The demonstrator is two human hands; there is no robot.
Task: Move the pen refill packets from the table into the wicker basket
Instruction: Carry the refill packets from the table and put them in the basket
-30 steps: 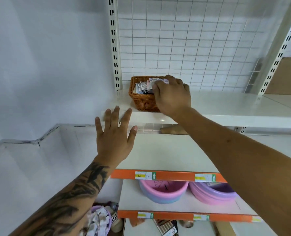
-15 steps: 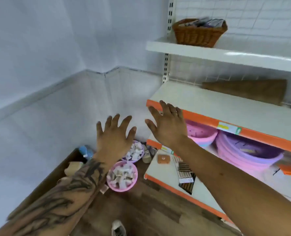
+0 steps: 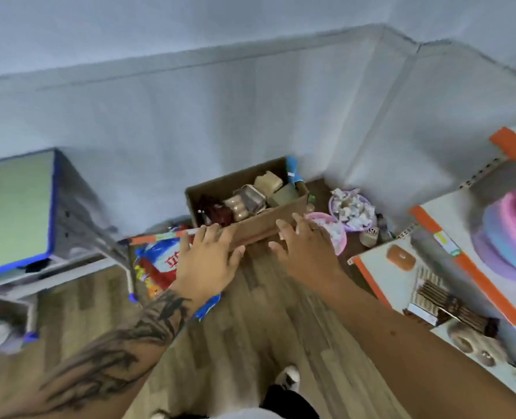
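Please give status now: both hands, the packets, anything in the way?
Left hand open, empty. Right hand open, empty. No refill packets or wicker basket in view. Cardboard box on floor ahead of both hands.

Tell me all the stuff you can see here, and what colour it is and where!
Table: one, green top with blue edge, far left.
Cardboard box: one, brown, full of blurred items, on the floor by the wall.
Bowls of small packets: two, purple and pink, right of the box.
Snack bag: one, red, blue and white, on the floor under the table's edge.
Shelves: white with orange edges, right.
Tubs: stacked, pink and purple, on a shelf.
Left hand: open, empty.
Right hand: open, empty.
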